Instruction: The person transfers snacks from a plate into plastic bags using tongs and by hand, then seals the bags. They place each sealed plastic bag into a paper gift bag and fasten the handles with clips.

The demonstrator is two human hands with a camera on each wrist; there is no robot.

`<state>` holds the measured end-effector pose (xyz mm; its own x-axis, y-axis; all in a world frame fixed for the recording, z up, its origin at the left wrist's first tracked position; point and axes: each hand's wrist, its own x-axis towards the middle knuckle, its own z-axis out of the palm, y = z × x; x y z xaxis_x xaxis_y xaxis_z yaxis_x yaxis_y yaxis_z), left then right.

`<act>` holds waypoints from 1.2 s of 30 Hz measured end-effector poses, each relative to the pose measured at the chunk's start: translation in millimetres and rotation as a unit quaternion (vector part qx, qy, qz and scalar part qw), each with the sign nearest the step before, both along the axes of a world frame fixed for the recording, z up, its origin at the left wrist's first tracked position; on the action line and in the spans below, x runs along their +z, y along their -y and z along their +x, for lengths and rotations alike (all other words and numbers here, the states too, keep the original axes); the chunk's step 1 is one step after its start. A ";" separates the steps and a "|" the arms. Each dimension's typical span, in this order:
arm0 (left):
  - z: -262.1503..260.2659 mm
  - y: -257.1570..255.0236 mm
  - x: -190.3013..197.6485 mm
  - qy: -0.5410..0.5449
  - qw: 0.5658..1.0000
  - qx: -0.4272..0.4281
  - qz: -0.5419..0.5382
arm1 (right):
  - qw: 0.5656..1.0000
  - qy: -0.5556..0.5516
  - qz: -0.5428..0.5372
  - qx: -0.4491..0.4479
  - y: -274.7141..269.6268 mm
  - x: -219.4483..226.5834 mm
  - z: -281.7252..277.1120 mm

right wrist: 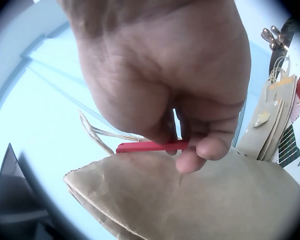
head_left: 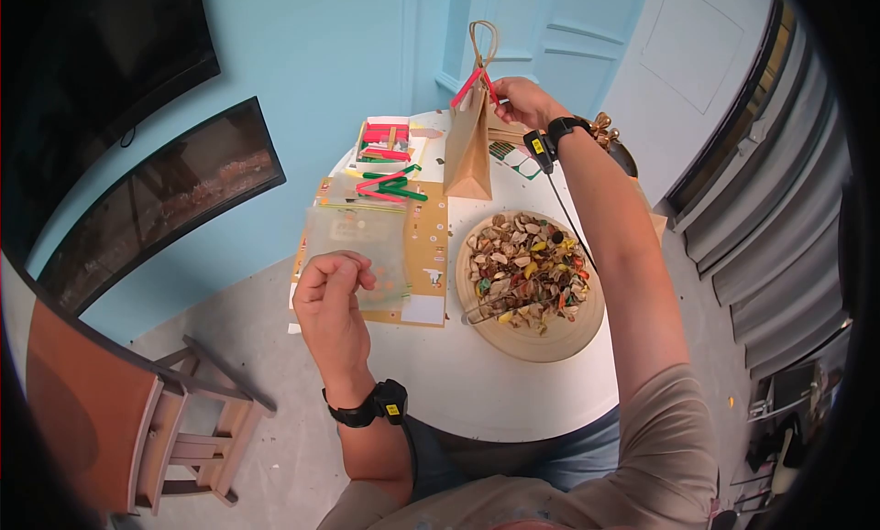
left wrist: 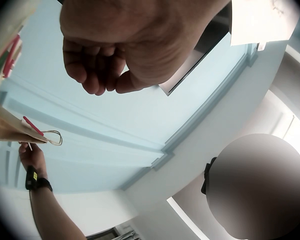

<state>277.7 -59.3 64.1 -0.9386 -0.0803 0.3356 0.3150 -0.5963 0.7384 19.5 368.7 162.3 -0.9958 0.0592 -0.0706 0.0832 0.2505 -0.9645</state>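
Observation:
A brown paper bag (head_left: pixel 470 154) with twisted handles stands upright at the far side of the round white table. A red bag clip (right wrist: pixel 152 146) lies along its top edge, spread in a V in the head view. My right hand (head_left: pixel 524 102) pinches this clip between thumb and fingers, with the bag's paper right under the fingertips. My left hand (head_left: pixel 335 292) is raised near the table's left side, over a clear zip bag (head_left: pixel 353 232). Its fingers (left wrist: pixel 92 82) hang loosely curled and hold nothing.
A plate (head_left: pixel 522 351) heaped with dried pieces, with tongs (head_left: pixel 490 310) on it, sits at the front right. Red and green clips (head_left: pixel 394 184) lie at the left beside a box of clips (head_left: pixel 385 136). More paper bags (right wrist: pixel 265 120) lie at the back right.

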 end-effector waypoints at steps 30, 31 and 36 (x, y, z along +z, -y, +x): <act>0.9 1.5 -2.0 -0.028 0.991 0.057 -0.117 | 0.911 -0.056 0.381 -0.151 -157.8 -68.3 290.6; -2.1 5.5 -2.7 0.010 0.971 0.109 -0.212 | 0.912 -0.084 0.383 -0.121 -139.3 -78.3 303.2; -24.8 4.0 -27.8 0.037 0.833 0.208 -0.511 | 0.919 -0.140 0.367 -0.036 -27.2 -68.1 387.6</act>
